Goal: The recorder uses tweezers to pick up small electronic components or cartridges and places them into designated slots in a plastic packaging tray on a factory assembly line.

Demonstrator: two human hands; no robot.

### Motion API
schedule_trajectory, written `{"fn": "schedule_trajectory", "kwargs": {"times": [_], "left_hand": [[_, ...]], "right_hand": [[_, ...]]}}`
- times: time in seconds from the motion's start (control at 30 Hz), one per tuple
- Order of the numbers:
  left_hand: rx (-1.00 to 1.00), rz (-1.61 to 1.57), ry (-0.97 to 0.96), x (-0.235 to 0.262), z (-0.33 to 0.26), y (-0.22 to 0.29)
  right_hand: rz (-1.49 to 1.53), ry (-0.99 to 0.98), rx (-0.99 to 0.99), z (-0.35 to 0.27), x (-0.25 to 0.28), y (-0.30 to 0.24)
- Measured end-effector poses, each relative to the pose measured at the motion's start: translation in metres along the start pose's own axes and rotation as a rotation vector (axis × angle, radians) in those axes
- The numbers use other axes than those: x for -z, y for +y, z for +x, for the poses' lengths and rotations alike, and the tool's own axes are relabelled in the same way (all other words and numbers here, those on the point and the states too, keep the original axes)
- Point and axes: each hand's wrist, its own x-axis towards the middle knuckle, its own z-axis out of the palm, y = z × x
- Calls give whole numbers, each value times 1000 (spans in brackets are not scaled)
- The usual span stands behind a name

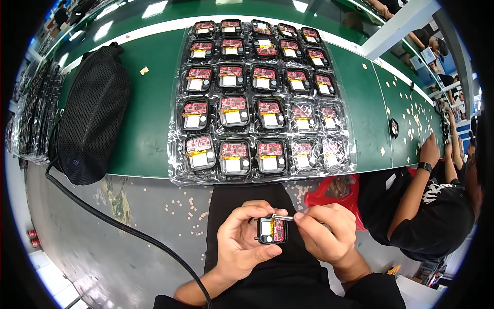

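Observation:
Above my lap, my left hand [242,239] grips a small black smartwatch case [271,230] by its edges, thumb below and fingers along the far side. Inside the case show a red circuit board, a white block and a strip of yellow tape. My right hand [329,232] pinches metal tweezers [284,218], whose tips meet the case's far edge. A small pale piece seems to sit at the tips, too tiny to make out. Beyond my hands, a clear plastic tray [175,154] on the green table holds rows of similar watch cases.
At the left of the table [149,129] lies a black mesh bag [95,113] by stacked trays [33,113]. A black cable [128,226] runs down to my left arm. A red bag [355,201] and a co-worker [437,216] are on the right, near another watch case [394,127].

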Motion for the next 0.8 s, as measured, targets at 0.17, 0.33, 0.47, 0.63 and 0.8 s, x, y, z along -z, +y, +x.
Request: {"fn": "schedule_trajectory", "kwargs": {"times": [0.17,0.33,0.47,0.63,0.8], "left_hand": [[1,13,-15,0,1,-1],[-7,47,-12,0,1,0],[-22,108,-23,0,0,1],[-17,143,1,-3,-1,6],[0,165,31,-4,-2,7]], "right_hand": [[75,-33,-48,2,2,-4],[280,-13,-234,-1,-3,-4],[446,-43,-403,2,-1,-7],[205,-5,-217,-1,-5,-3],[84,17,-115,-1,-8,-3]]}}
